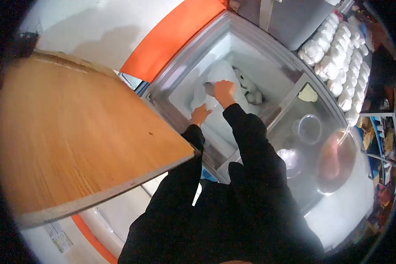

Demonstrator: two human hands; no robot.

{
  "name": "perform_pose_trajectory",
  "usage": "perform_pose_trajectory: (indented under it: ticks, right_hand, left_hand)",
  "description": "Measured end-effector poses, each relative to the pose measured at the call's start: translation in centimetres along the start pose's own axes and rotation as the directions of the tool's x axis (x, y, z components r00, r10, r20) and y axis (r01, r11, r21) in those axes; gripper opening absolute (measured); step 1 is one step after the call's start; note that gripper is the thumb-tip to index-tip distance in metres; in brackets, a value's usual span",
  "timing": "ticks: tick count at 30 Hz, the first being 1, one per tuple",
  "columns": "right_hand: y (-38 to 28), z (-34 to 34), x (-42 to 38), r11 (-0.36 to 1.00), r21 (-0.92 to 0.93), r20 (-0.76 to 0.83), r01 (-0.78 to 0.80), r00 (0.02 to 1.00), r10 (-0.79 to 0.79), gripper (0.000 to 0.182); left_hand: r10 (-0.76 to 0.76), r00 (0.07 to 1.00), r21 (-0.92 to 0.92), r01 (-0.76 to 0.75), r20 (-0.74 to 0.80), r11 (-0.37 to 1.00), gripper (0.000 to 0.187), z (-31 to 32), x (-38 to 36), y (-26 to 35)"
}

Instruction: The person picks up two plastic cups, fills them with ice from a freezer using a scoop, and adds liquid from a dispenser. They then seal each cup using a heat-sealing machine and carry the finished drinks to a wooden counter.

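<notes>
Inside the chest freezer [187, 94] lies a large whitish plastic bag [222, 72]; what fills it is hard to make out. My right hand [225, 93] is closed around a small grey scoop-like tool [210, 89] over the bag. Lower and to the left, my left hand [201, 115] grips the near side of the bag, with the thumb pointing right. Beside the bag, against the freezer's right inner wall, sit white-and-dark wrapped bundles [251, 90], partly hidden by my right hand and sleeve.
A wooden board [92, 141] juts in at left, its corner close to my left forearm. On the freezer's closed right lid [290, 125] stand a clear round container [309, 129] and a pinkish translucent container [337, 160]. Stacked white wrapped rolls [328, 64] line the far right.
</notes>
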State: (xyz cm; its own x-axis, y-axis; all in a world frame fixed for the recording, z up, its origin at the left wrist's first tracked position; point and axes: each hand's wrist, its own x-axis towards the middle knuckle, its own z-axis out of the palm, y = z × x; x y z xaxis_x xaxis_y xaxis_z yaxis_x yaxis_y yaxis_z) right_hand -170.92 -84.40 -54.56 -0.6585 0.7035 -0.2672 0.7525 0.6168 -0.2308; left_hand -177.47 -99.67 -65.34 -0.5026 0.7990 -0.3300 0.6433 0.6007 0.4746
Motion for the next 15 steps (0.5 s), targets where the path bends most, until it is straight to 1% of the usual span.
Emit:
perform_pose_trajectory:
  ticks: [1, 2, 4, 5, 6, 7, 8, 9, 10, 11, 12, 13, 15]
  right_hand:
    - [-0.2, 0.6, 0.5, 0.997, -0.057, -0.011, 0.055, 0.998, -0.056, 0.022]
    - [-0.8, 1.0, 1.7, 0.997, -0.051, -0.017, 0.051, 0.999, -0.052, 0.022]
    - [-2.5, 2.6, 4.1, 0.97, -0.199, -0.027, 0.139, 0.989, -0.147, 0.012]
    - [-3.7, 3.2, 5.1, 0.974, -0.184, -0.033, 0.135, 0.989, -0.143, 0.012]
    - [-5.0, 4.2, 5.8, 0.901, -0.409, -0.188, 0.145, 0.953, -0.239, 0.006]
    - [-6.4, 5.5, 6.5, 0.785, -0.611, -0.307, 0.104, 0.883, -0.356, 0.005]
    - [-8.1, 7.9, 8.3, 0.7, -0.706, -0.252, 0.105, 0.887, -0.387, 0.013]
    - [-9.2, 8.0, 8.3, 0.713, -0.693, -0.255, 0.106, 0.889, -0.38, 0.013]
    - [-10.1, 7.8, 8.0, 0.581, -0.788, 0.001, 0.204, 0.944, -0.331, 0.016]
    - [-10.9, 7.7, 7.7, 0.443, -0.833, 0.25, 0.332, 0.939, -0.235, 0.02]
    - [-11.1, 9.1, 7.9, 0.572, -0.801, 0.081, 0.174, 0.98, -0.184, 0.022]
    - [-11.1, 11.7, 8.9, 0.646, -0.757, -0.014, 0.099, 0.986, -0.167, 0.021]
    - [-11.1, 20.2, 12.9, 0.75, -0.657, -0.26, -0.069, 0.955, -0.14, 0.019]
  left_hand:
    - [0.029, 0.998, -0.043, -0.031, -0.05, 0.999, 0.043, 0.2, -0.2, -0.2]
    - [0.035, 0.998, -0.035, -0.037, -0.051, 0.999, 0.043, 0.4, -0.2, -0.4]
    - [-0.075, 0.997, -0.16, 0.076, 0.016, 0.984, 0.039, 1.0, -1.1, -0.1]
    - [-0.073, 0.997, -0.144, 0.075, 0.017, 0.987, 0.039, 1.1, -0.8, -0.1]
    - [-0.014, 1.0, -0.136, 0.014, -0.001, 0.991, 0.036, 1.4, -0.9, -0.3]
    - [0.044, 0.999, -0.128, -0.045, -0.012, 0.991, 0.033, 1.8, -1.1, -0.7]
    - [0.045, 0.999, -0.309, -0.048, -0.017, 0.95, 0.026, 1.2, -1.4, -0.7]
    - [0.042, 0.999, -0.293, -0.043, -0.009, 0.955, 0.026, 1.5, -1.4, -1.6]
    - [-0.017, 0.998, -0.359, -0.005, -0.059, 0.933, 0.025, 1.7, -1.1, -2.3]
    - [-0.08, 0.991, -0.425, 0.029, -0.105, 0.905, 0.023, 1.8, -0.9, -3.1]
    - [-0.147, 0.978, -0.488, 0.056, -0.15, 0.871, 0.022, 1.8, -0.7, -4.0]
    - [-0.212, 0.958, -0.548, 0.074, -0.194, 0.833, 0.021, 1.4, -0.3, -5.0]
    - [-0.278, 0.932, -0.595, 0.089, -0.234, 0.799, 0.02, -1.2, 0.0, -4.7]
